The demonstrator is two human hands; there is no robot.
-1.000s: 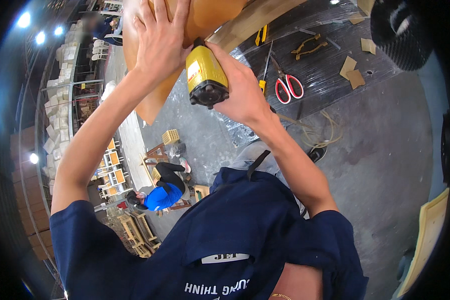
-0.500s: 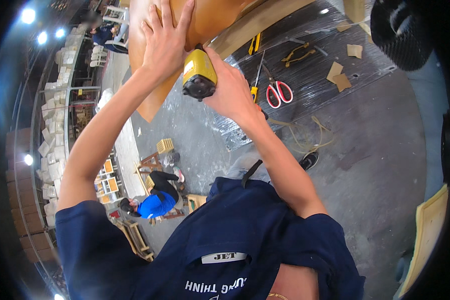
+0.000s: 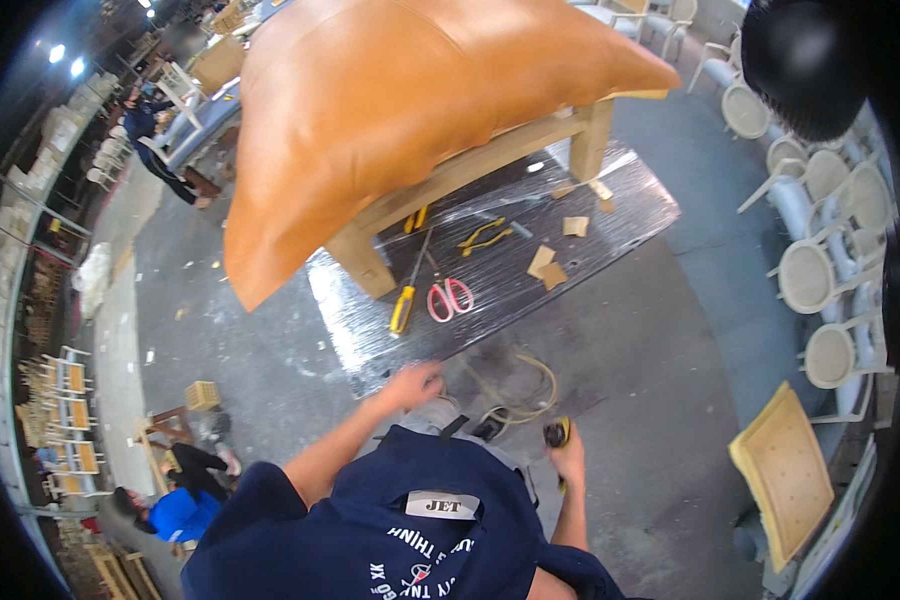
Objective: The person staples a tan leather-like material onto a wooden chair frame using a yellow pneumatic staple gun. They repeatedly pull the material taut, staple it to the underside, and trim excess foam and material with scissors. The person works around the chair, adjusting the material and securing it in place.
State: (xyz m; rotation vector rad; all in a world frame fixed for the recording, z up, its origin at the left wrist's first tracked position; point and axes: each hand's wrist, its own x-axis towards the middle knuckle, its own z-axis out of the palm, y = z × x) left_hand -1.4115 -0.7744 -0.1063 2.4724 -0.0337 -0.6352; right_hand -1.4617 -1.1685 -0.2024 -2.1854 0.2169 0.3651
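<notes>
In my right hand [image 3: 570, 458], low beside my body, is a yellow and black staple gun [image 3: 557, 432], its far end partly hidden. My left hand [image 3: 413, 386] hovers over my lap near the table's front edge, holding nothing, with fingers loosely bent and a gap showing between them. Tan leather [image 3: 370, 110] drapes over a wooden seat frame [image 3: 460, 172] on the table. In front of the frame lie a yellow-handled screwdriver [image 3: 403, 308], red-and-white scissors [image 3: 451, 299] and yellow-handled pliers [image 3: 484, 236].
Black plastic film wraps the table [image 3: 610, 225], where cardboard scraps [image 3: 575, 226] lie. A pale hose [image 3: 540, 400] loops near my feet. White chairs [image 3: 808, 275] line the right side; a cushioned panel [image 3: 785, 475] leans nearby. One person [image 3: 185, 495] sits lower left; another [image 3: 148, 130] stands farther off.
Both hands have left the leather and dropped toward my body, the right still gripping the staple gun. The view has shifted back, showing more of the seat frame and the chairs at right.
</notes>
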